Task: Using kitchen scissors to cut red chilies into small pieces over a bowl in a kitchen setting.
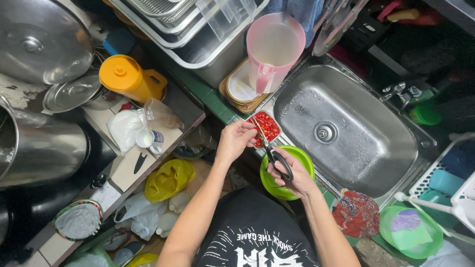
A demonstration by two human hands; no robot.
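Observation:
My right hand [292, 177] is closed around the black handles of a pair of scissors [271, 151], blades pointing up toward a small clear tray of chopped red chillies [267, 126] on the sink's left edge. My left hand [236, 139] pinches something small and red at the scissor tips, beside that tray. Under both hands sits a bright green bowl [303, 159]. What the fingers pinch is too small to see clearly.
A steel sink [356, 133] lies to the right, with a pink jug [273, 49] above the tray. An orange-lidded jug [129, 78], pots and lids crowd the left counter. A patterned cloth [357, 213] and a green plate [410, 231] sit lower right.

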